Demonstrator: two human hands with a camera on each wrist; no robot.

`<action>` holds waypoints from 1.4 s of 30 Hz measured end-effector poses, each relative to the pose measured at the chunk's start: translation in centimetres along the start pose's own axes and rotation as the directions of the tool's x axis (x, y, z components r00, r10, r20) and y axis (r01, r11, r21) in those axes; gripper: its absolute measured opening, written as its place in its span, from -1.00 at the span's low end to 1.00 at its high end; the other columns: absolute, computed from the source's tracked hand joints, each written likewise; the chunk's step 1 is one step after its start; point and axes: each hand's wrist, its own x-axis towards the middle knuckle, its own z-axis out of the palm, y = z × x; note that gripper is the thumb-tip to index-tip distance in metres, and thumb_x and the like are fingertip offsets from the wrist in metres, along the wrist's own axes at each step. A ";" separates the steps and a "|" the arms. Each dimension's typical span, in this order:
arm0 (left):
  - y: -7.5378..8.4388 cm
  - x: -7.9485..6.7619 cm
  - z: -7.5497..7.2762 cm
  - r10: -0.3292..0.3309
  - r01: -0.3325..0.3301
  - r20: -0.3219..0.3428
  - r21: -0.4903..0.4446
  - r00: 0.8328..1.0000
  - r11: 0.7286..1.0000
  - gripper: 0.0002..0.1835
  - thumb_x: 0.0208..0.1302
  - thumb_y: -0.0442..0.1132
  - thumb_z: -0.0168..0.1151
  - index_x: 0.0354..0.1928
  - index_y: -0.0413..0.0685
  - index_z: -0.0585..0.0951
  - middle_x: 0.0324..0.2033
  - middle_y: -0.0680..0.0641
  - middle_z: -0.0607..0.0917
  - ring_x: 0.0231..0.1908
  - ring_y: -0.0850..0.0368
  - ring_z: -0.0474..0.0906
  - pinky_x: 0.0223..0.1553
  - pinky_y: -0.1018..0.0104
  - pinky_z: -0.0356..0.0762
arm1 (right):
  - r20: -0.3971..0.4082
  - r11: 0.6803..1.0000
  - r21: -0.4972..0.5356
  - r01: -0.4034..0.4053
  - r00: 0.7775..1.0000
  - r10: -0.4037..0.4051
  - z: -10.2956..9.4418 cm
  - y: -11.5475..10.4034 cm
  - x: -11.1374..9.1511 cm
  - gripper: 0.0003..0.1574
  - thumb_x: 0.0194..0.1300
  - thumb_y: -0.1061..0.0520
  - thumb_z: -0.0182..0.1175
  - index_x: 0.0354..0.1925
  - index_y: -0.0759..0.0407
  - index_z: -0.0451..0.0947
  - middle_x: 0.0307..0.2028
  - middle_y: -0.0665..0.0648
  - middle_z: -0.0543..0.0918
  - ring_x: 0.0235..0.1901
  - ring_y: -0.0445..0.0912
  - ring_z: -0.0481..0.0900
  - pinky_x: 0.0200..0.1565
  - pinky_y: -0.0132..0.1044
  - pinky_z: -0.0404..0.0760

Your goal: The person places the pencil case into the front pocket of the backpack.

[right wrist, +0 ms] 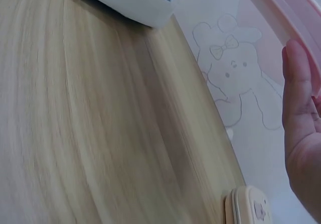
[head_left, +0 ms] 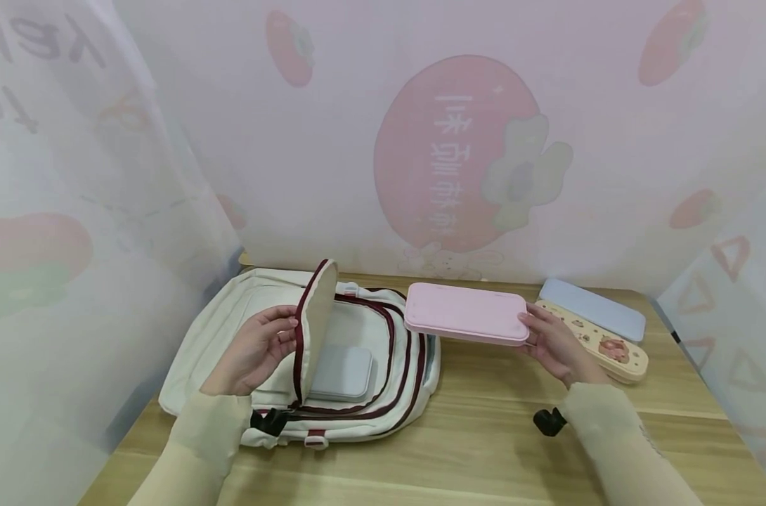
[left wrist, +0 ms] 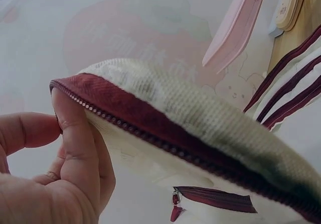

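Observation:
A cream backpack (head_left: 244, 288) with dark red zips lies on its back on the wooden table. My left hand (head_left: 259, 351) pinches the zipped edge of its front pocket flap (head_left: 313, 330) and lifts it upright. Inside the opened pocket lies a pale grey-blue flat case (head_left: 343, 372). In the left wrist view, thumb and fingers of the left hand (left wrist: 75, 153) meet at the tip of the flap. My right hand (head_left: 556, 344) grips one end of a pink flat case (head_left: 465, 311), held above the table just right of the bag.
On the right of the table (head_left: 484, 422) lie a cream pencil case (head_left: 604, 344) with printed pictures and a light blue flat case (head_left: 592, 309) behind it. Printed cloth walls (head_left: 332, 176) enclose the back and both sides.

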 end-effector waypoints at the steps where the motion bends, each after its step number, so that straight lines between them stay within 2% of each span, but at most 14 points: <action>1: 0.0 0.0 0.0 0.000 0.000 0.000 -0.001 1.000 1.000 -0.71 0.50 -0.58 -0.11 -0.19 -0.16 0.59 -0.34 -0.06 0.63 -0.38 0.19 0.61 -0.29 0.38 0.65 | 0.007 1.000 -0.003 0.000 1.000 0.000 0.1 0.1 0.2 -0.08 0.65 0.17 -0.01 0.63 0.31 -0.33 -0.11 -0.09 0.70 -0.20 -0.21 0.72 -0.07 -0.24 0.69; 5: -0.2 0.0 0.1 -0.005 0.005 0.002 -0.013 1.000 1.000 -0.68 0.49 -0.59 -0.14 -0.19 -0.15 0.59 -0.36 -0.05 0.64 -0.39 0.20 0.62 -0.30 0.39 0.65 | 0.023 1.000 -0.017 0.002 1.000 -0.001 0.6 0.2 0.6 -0.10 0.65 0.16 -0.01 0.63 0.32 -0.29 -0.09 -0.07 0.69 -0.19 -0.19 0.73 -0.06 -0.22 0.70; 13: -0.3 -0.3 0.3 0.001 0.000 0.022 -0.029 1.000 1.000 -0.71 0.49 -0.59 -0.12 -0.18 -0.17 0.59 -0.35 -0.06 0.64 -0.38 0.19 0.62 -0.30 0.39 0.65 | 0.002 0.999 -0.023 -0.022 1.000 0.022 1.3 0.3 0.8 -0.13 0.65 0.17 -0.02 0.64 0.28 -0.26 -0.11 -0.08 0.67 -0.22 -0.20 0.72 -0.10 -0.24 0.69; 22: -0.2 -0.6 0.8 -0.006 0.005 0.015 0.020 1.000 1.000 -0.76 0.50 -0.56 -0.06 -0.15 -0.17 0.58 -0.32 -0.05 0.65 -0.36 0.20 0.64 -0.30 0.41 0.65 | 0.002 0.999 0.007 -0.033 0.999 0.033 2.0 0.5 1.1 -0.17 0.64 0.21 -0.03 0.63 0.31 -0.20 -0.11 -0.06 0.67 -0.23 -0.18 0.73 -0.11 -0.25 0.69; 30: -0.1 -0.7 0.8 0.003 -0.003 0.034 0.016 0.999 1.000 -0.76 0.51 -0.56 -0.07 -0.15 -0.16 0.57 -0.33 -0.04 0.64 -0.37 0.22 0.63 -0.32 0.41 0.64 | 0.029 0.999 -0.029 -0.027 0.999 0.028 2.8 0.6 1.5 -0.14 0.64 0.18 -0.01 0.64 0.28 -0.21 -0.02 -0.03 0.59 -0.20 -0.18 0.70 -0.09 -0.25 0.66; 42: 0.0 -0.7 0.4 0.009 -0.010 0.040 0.022 0.999 1.000 -0.75 0.51 -0.56 -0.08 -0.15 -0.17 0.57 -0.33 -0.04 0.64 -0.35 0.20 0.63 -0.30 0.39 0.65 | 0.038 0.999 -0.007 -0.047 0.998 0.048 5.0 1.6 3.0 -0.18 0.63 0.23 -0.04 0.64 0.30 -0.18 -0.14 0.00 0.63 -0.28 -0.18 0.71 -0.17 -0.26 0.66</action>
